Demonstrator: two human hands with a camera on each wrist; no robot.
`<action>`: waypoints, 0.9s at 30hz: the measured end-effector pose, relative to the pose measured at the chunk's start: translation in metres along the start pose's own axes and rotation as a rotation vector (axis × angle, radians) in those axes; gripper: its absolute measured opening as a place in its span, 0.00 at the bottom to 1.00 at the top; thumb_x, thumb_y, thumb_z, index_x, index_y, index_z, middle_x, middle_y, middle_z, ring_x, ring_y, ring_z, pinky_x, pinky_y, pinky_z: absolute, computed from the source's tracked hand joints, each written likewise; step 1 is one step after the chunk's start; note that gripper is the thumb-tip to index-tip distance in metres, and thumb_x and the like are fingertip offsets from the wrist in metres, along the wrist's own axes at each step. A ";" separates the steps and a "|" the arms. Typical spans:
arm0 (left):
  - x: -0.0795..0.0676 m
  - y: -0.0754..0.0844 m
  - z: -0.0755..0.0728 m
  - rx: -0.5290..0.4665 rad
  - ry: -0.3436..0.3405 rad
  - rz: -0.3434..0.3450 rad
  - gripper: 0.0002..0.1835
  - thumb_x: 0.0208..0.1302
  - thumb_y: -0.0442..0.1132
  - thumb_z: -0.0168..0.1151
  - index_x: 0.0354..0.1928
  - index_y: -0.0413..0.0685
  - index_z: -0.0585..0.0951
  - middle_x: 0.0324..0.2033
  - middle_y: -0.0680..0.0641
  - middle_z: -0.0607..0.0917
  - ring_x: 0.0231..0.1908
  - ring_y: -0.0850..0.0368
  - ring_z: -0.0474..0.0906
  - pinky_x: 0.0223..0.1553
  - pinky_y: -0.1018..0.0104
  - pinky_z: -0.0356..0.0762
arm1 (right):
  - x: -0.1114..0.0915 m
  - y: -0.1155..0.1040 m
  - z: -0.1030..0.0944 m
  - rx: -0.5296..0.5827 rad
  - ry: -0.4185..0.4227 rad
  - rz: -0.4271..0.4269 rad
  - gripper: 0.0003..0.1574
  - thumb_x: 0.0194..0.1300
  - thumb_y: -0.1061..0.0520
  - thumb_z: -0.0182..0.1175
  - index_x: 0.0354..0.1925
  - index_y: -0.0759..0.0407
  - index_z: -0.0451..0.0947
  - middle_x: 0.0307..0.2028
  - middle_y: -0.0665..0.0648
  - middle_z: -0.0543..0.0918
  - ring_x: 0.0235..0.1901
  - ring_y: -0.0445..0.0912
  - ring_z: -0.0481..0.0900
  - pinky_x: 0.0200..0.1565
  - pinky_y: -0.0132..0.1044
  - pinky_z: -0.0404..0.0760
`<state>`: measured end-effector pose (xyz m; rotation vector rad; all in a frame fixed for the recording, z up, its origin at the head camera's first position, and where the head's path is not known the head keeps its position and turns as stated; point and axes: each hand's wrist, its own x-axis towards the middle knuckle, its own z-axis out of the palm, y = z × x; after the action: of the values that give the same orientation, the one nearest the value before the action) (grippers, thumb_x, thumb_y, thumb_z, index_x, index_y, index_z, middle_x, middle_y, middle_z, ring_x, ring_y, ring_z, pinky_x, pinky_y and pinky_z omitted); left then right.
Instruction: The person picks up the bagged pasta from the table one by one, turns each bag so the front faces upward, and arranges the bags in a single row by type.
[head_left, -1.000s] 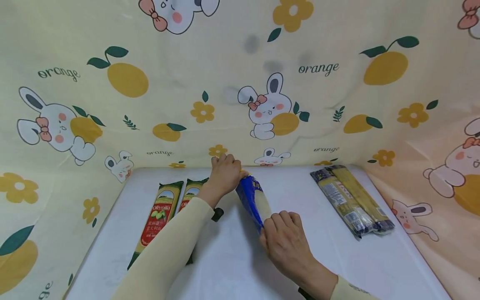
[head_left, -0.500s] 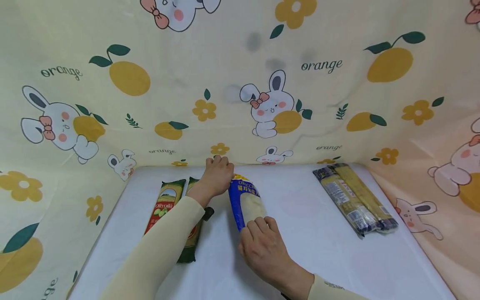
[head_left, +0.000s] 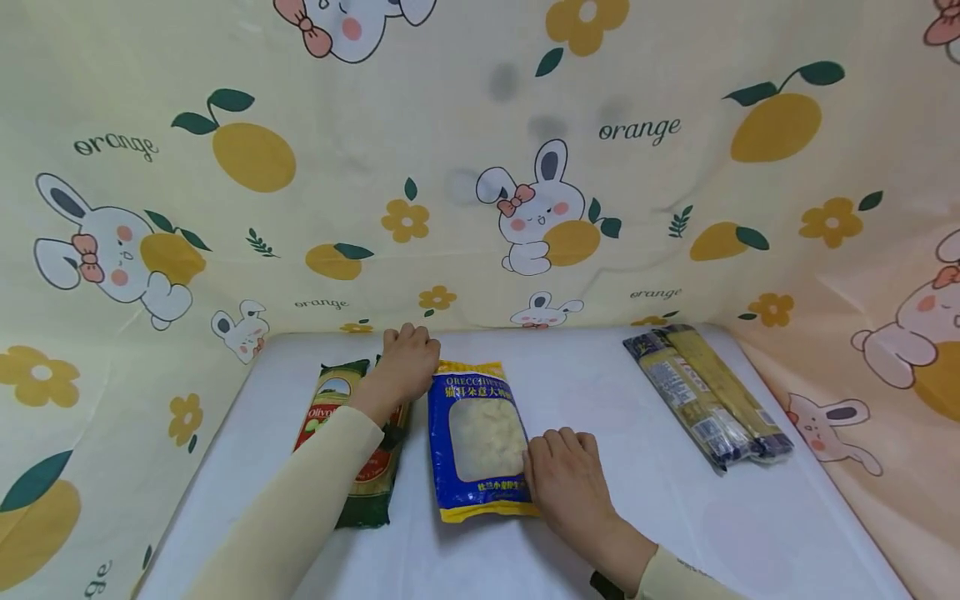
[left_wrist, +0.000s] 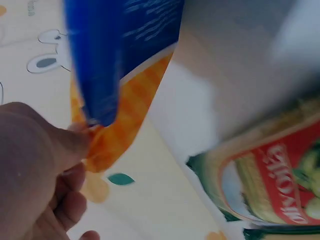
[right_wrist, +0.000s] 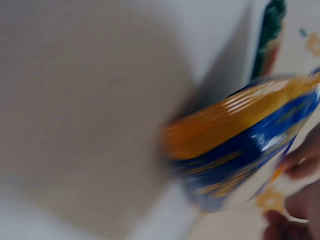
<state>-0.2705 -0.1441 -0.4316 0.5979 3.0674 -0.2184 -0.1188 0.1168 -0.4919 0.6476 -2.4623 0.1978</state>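
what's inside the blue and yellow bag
Pale, lumpy pieces show through the window of the blue and yellow bag. Anything behind the printed areas, or deeper under those front pieces, is covered and cannot be seen.

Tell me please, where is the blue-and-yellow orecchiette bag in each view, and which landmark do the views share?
Head: the orecchiette bag is at lower centre.
Left wrist: the orecchiette bag is left of centre, cut by the top edge.
Right wrist: the orecchiette bag reaches the right edge.
Shared landmark: the flower-printed cloth.
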 end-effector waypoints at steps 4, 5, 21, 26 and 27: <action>-0.007 -0.007 0.008 0.014 -0.046 -0.030 0.10 0.79 0.39 0.55 0.50 0.44 0.84 0.43 0.45 0.78 0.48 0.44 0.66 0.56 0.41 0.63 | -0.011 0.011 0.013 -0.028 -0.248 0.152 0.25 0.70 0.45 0.69 0.25 0.55 0.70 0.22 0.51 0.69 0.27 0.49 0.69 0.36 0.48 0.69; -0.008 -0.008 0.009 0.016 -0.056 -0.036 0.11 0.79 0.38 0.55 0.50 0.44 0.85 0.43 0.44 0.78 0.47 0.44 0.66 0.55 0.41 0.63 | -0.013 0.010 0.015 -0.010 -0.308 0.181 0.25 0.70 0.44 0.69 0.25 0.55 0.71 0.22 0.51 0.70 0.27 0.48 0.69 0.36 0.48 0.69; 0.007 -0.001 0.026 0.002 0.058 -0.017 0.11 0.81 0.39 0.54 0.50 0.47 0.86 0.43 0.45 0.81 0.48 0.45 0.70 0.55 0.40 0.66 | -0.006 0.006 0.012 0.093 -0.317 0.058 0.14 0.72 0.55 0.64 0.28 0.51 0.75 0.26 0.47 0.75 0.31 0.45 0.68 0.42 0.43 0.69; 0.017 -0.011 0.029 0.015 0.175 -0.055 0.10 0.79 0.38 0.57 0.52 0.45 0.86 0.47 0.43 0.81 0.51 0.42 0.73 0.58 0.38 0.69 | 0.004 0.009 0.018 -0.002 -0.177 -0.064 0.13 0.71 0.56 0.66 0.30 0.54 0.73 0.25 0.49 0.72 0.31 0.48 0.67 0.42 0.44 0.69; 0.018 -0.013 0.029 0.006 0.176 -0.065 0.10 0.79 0.38 0.56 0.52 0.45 0.86 0.47 0.42 0.81 0.52 0.41 0.73 0.58 0.38 0.69 | 0.005 0.008 0.022 -0.027 -0.163 -0.080 0.14 0.71 0.55 0.66 0.30 0.54 0.73 0.25 0.49 0.71 0.30 0.48 0.67 0.41 0.44 0.69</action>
<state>-0.2928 -0.1527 -0.4597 0.5461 3.2606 -0.1853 -0.1369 0.1164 -0.5069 0.7768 -2.5835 0.0828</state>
